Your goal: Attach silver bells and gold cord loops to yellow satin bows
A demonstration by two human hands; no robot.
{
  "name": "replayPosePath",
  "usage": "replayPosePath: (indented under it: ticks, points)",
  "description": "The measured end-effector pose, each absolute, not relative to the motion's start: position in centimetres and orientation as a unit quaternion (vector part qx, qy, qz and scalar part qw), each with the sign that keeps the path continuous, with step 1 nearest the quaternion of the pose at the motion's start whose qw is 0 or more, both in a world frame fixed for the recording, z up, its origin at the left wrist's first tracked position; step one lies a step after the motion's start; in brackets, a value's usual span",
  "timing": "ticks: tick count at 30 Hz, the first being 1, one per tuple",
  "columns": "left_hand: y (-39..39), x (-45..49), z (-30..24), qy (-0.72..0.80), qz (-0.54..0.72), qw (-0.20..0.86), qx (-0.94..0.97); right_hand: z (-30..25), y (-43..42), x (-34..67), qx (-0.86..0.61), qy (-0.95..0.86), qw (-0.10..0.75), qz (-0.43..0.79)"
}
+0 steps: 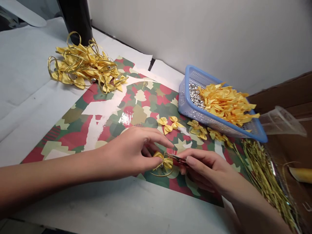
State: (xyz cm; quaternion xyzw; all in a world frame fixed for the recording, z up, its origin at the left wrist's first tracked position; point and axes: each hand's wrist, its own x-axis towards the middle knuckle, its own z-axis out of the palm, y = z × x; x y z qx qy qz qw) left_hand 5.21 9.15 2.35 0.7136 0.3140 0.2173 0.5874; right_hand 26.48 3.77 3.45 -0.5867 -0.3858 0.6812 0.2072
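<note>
My left hand (133, 152) is closed on the left loop of a yellow ribbon bow (167, 163), its thumb in front and its index finger stretched above. A small silver bell (161, 165) shows at the bow's centre, and a thin gold cord loop (162, 175) hangs below. From the right, my right hand (207, 169) grips small scissors (176, 158), whose narrow metal blades point left at the top of the bow. Their handles are mostly hidden by my fingers. Several loose yellow bows (170, 124) lie just beyond my hands on the patterned sheet (146, 107).
A blue basket (187, 87) at the back right holds silver bells (195, 96) and yellow bows (226, 102). Bows with gold loops (85, 65) are heaped at the back left by a black cylinder (76, 19). Gold cords (265, 182) and a clear plastic cup (284, 122) lie right.
</note>
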Motion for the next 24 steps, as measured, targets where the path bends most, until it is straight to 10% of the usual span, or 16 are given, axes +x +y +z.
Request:
replayPosePath:
  ticks: [24]
  points:
    - [9.15,5.16,2.28,0.312,0.216,0.581,0.72,2.59,4.06,26.69,-0.555,-0.387,0.212,0.705]
